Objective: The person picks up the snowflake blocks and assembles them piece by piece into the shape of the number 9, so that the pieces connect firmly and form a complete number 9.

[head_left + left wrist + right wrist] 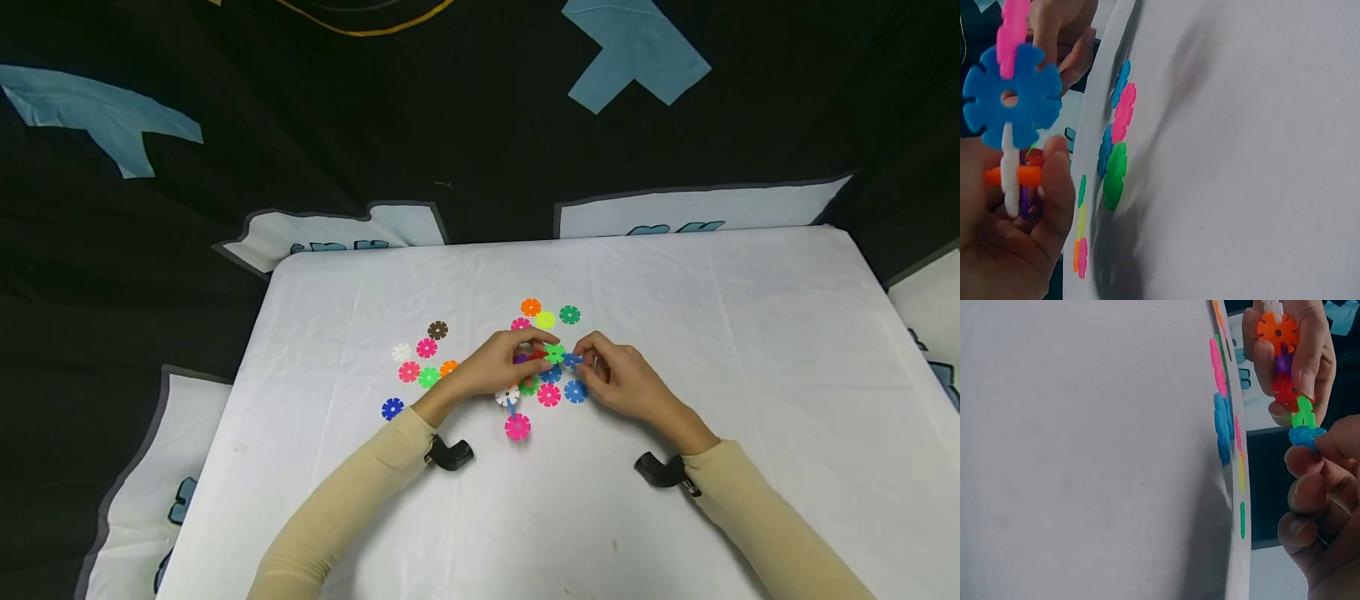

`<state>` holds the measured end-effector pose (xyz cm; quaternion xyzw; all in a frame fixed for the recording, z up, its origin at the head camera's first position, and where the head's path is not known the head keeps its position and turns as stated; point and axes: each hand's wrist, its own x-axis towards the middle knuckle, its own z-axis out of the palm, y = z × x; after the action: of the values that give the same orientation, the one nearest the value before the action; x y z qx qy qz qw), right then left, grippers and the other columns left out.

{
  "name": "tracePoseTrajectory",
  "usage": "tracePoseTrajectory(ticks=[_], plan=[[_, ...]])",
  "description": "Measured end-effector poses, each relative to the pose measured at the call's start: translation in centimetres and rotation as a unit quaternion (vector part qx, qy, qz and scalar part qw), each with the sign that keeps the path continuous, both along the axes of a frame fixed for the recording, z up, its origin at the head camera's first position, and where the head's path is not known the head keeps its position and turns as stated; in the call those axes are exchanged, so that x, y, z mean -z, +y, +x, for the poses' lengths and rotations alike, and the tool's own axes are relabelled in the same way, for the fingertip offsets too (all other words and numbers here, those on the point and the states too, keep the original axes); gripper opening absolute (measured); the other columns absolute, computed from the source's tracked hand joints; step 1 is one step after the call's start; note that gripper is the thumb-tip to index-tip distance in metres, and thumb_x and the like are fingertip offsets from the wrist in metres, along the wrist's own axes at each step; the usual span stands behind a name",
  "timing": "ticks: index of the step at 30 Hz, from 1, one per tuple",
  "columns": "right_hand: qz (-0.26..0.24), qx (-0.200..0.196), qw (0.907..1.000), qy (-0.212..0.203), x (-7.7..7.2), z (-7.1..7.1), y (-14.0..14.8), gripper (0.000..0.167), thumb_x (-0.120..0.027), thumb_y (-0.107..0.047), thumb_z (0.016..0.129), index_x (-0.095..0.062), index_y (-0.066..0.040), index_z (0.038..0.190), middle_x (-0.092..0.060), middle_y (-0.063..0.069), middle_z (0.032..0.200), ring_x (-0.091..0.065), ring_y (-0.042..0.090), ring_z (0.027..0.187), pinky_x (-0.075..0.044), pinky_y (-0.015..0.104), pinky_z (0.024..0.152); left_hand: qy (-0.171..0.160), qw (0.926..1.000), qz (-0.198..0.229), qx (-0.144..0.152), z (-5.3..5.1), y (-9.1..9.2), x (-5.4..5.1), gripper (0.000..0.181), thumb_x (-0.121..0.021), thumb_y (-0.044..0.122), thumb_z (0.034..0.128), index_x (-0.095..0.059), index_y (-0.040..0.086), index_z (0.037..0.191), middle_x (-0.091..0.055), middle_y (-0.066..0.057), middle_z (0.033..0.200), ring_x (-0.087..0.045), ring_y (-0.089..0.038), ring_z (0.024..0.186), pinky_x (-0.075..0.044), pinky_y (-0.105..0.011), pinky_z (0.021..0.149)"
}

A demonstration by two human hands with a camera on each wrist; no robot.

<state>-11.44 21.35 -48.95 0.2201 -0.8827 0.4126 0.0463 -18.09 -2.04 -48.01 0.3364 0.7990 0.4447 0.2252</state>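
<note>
Can read no word, number or brand in any view. Can make out only blue, letter-like marks (182, 501) on white panels (690, 208) of the black cloth (450, 125): upper middle, lower left and right edge of the head view, too cut off to decipher.

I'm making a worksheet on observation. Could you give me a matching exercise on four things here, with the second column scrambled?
1. left hand
2. right hand
3. brown disc
4. sleeves

A. beige
B. lies on the cloth
C. holds the chain near its red disc
D. pinches a blue disc

Pairs: 1-C, 2-D, 3-B, 4-A
</note>
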Motion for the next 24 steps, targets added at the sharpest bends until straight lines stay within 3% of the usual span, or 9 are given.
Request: tracePoseTrajectory(ticks=[4, 11, 17, 21, 24], plan=[[-0.006, -0.004, 0.9999, 0.015, -0.1, 0.0, -0.2, 0.019, -0.070, 0.000, 0.086, -0.060, -0.007, 0.100, -0.058, -0.004, 0.070, -0.040, 0.001, 0.052, -0.037, 0.020, 0.047, 0.003, 0.9999, 0.010, -0.012, 0.1, 0.2, 0.0, 0.034, -0.068, 0.022, 0.0932, -0.064, 0.011, 0.125, -0.065, -0.001, 0.093, -0.059, -0.012, 0.062, -0.051, -0.024, 0.065], [-0.028, -0.017, 0.9990, 0.029, 0.2, 0.1, -0.4, 0.015, -0.070, 0.003, 0.086, -0.061, -0.004, 0.094, -0.068, 0.003, 0.071, -0.054, 0.001, 0.058, -0.047, 0.021, 0.053, 0.034, 0.9990, -0.004, -0.028, 0.5, 0.6, -0.3, 0.032, -0.071, 0.023, 0.0904, -0.069, 0.012, 0.121, -0.068, 0.001, 0.093, -0.053, -0.011, 0.070, -0.047, -0.021, 0.069], [-0.055, -0.030, 0.9981, 0.002, 0.4, 0.0, -0.4, 0.015, -0.068, 0.002, 0.088, -0.060, -0.002, 0.100, -0.069, 0.007, 0.075, -0.059, 0.006, 0.055, -0.049, 0.021, 0.053, 0.019, 0.9992, -0.006, -0.034, 0.7, 0.5, -0.2, 0.033, -0.070, 0.022, 0.0914, -0.066, 0.011, 0.122, -0.065, -0.001, 0.093, -0.056, -0.013, 0.068, -0.049, -0.023, 0.068], [-0.010, -0.010, 0.9994, -0.031, 0.2, -0.1, 0.2, 0.028, -0.071, -0.010, 0.090, -0.058, -0.004, 0.114, -0.064, 0.000, 0.079, -0.051, 0.005, 0.059, -0.045, 0.021, 0.055, 0.009, 0.9991, -0.007, -0.040, 0.2, -0.1, 0.1, 0.033, -0.069, 0.024, 0.0924, -0.063, 0.013, 0.123, -0.065, -0.001, 0.098, -0.060, -0.012, 0.075, -0.051, -0.023, 0.073], [0.060, -0.010, 0.9959, -0.067, 0.1, -0.1, 0.9, 0.038, -0.078, -0.023, 0.085, -0.060, -0.008, 0.115, -0.056, -0.006, 0.076, -0.044, 0.005, 0.061, -0.040, 0.021, 0.056, 0.007, 0.9984, -0.013, -0.055, -0.3, -0.7, 0.2, 0.032, -0.071, 0.024, 0.0915, -0.063, 0.014, 0.121, -0.064, 0.000, 0.098, -0.057, -0.012, 0.083, -0.049, -0.022, 0.077]])
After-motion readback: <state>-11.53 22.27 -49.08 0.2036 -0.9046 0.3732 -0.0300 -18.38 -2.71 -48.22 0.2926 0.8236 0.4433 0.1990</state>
